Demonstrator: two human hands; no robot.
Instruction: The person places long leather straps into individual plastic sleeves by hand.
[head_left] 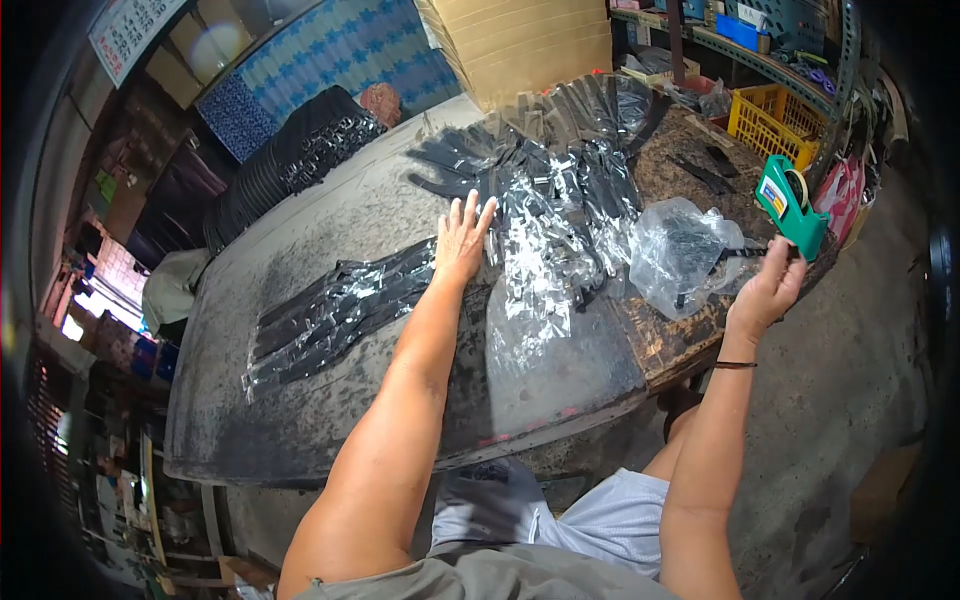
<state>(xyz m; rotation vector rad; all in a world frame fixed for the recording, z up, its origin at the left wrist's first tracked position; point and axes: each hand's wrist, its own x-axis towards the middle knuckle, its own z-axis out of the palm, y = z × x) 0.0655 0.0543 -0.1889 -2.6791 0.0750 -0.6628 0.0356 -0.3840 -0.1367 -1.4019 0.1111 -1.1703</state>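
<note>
Fingers spread, my left hand (461,243) reaches over the table between a row of black strips in clear wrap (345,305) and a large heap of wrapped black strips (550,220). My right hand (770,285) is at the right table edge, its fingers closed together beside a green tape dispenser (790,208); whether they grip anything is too small to tell. A dark thin strip (745,252) reaches from near these fingers to a clear plastic bag (680,255) left of the hand.
The worn table (400,420) spans the middle. A black roll-like stack (290,165) lies at its back left, a cardboard box (525,50) behind the heap. Yellow crates (775,120) and a metal shelf (720,40) stand at the back right.
</note>
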